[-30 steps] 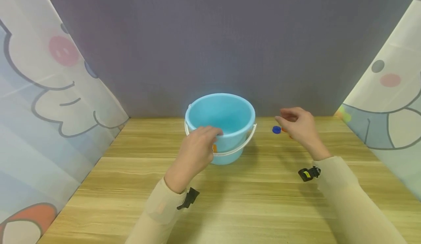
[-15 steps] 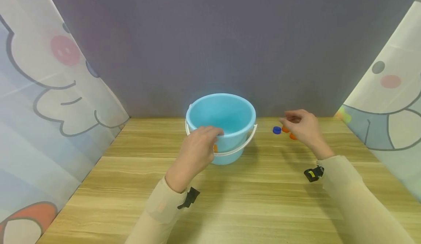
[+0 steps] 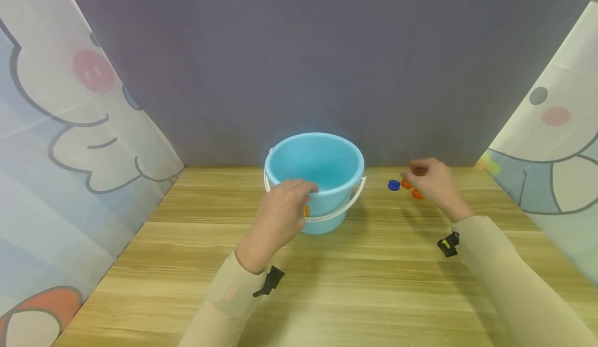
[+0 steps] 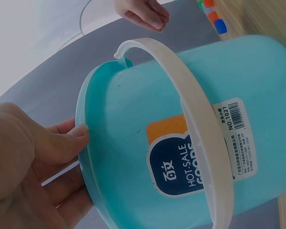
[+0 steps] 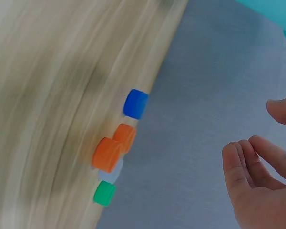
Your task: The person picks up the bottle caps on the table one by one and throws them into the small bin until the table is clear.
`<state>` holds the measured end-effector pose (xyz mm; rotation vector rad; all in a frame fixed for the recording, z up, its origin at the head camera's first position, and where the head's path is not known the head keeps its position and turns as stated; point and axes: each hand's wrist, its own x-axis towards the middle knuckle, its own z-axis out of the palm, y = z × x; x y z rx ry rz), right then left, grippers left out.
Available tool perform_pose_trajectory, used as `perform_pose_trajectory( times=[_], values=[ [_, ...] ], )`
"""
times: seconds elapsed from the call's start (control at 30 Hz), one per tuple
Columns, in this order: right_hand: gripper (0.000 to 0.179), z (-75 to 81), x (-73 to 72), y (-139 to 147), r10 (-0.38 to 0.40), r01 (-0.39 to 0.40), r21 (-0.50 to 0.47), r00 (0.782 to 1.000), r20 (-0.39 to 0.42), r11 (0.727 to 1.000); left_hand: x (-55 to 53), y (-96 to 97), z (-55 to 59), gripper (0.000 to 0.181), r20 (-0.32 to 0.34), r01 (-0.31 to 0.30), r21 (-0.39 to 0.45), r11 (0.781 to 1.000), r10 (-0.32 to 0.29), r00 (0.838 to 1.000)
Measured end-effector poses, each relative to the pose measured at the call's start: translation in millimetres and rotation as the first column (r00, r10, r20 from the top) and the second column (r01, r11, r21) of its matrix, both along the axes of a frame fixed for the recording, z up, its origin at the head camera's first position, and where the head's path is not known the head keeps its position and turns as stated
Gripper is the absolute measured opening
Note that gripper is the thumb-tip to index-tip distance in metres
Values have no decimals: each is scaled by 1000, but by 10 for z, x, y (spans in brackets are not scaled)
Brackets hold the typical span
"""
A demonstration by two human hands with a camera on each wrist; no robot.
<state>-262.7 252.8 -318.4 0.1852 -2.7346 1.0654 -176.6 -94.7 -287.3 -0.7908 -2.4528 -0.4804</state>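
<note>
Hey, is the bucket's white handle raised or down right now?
Down: the white handle hangs across the outside front of the bucket, below its mouth, in both the head and left wrist views.

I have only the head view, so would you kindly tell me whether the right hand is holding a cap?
Observer: I see none; in the right wrist view the right hand has its thumb apart from its fingers.
Operator: Thank you. Are any caps missing from my view?
Observer: Yes, two: a green cap, and a white cap partly behind an orange cap.
Operator: And what does the label on the bucket say?
Observer: The left wrist view shows "HOT-SALE" on it.
</note>
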Motion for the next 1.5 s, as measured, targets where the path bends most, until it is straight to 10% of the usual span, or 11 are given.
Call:
perform_pose_trajectory(
  times=[1.5],
  values=[
    [47,-424,-385,466,27,-73,252,983,184,965,1,4,-2,37,7,-1,5,1000,1,1000]
  ],
)
